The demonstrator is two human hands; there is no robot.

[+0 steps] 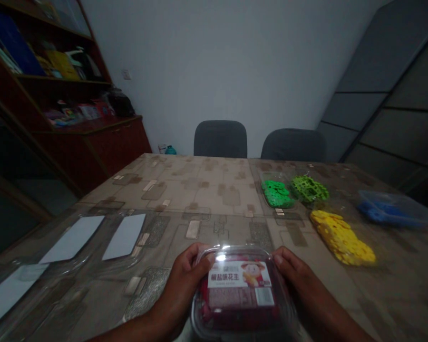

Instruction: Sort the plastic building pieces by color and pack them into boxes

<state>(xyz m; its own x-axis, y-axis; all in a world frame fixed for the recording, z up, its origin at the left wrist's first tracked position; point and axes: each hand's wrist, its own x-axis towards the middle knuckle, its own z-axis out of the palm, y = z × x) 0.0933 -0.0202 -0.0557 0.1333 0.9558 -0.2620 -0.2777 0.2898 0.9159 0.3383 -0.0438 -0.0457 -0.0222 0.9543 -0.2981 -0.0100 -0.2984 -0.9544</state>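
Left hand [182,274] and right hand [296,270] apparently steady the near box [239,297], fingers [202,266] gripping its sides. Moving it likely needs both.

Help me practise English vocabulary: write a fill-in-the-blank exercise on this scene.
1. Between the left hand and the ____ is a labelled clear plastic container.
2. The pieces farthest right are ____.
3. Behind the table stand two ____.
4. White rectangles lie to the container's ____.

Missing words: right hand; blue; chairs; left.
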